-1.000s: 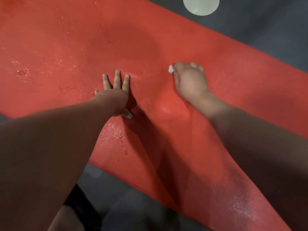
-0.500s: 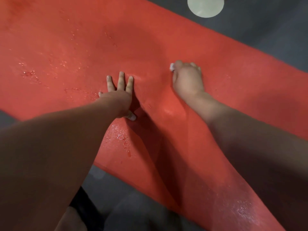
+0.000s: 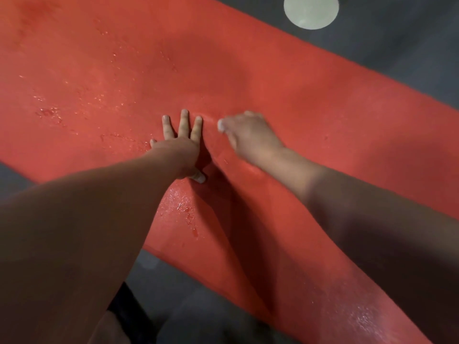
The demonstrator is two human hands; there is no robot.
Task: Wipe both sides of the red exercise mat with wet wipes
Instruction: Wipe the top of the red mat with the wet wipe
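Red exercise mat (image 3: 298, 100): laid flat and diagonal across the grey floor (image 3: 409, 33), upper face wet in patches.
Left hand (image 3: 181, 147): palm down on the mat, fingers straight and spread, bracing.
Right hand (image 3: 250, 137): just beside it, blurred, fingers curled over the wipe.
Pale disc (image 3: 310, 11): on the floor, apart from the mat.
Wet wipe (image 3: 220, 125): only a white scrap shows.
Droplets (image 3: 182, 207): near the wrist.
Risks: the bracing palm may skid on the slick film; the bunched wipe may leave strips untouched.

Left hand (image 3: 182, 147), right hand (image 3: 250, 135) beside (on mat (image 3: 323, 108))
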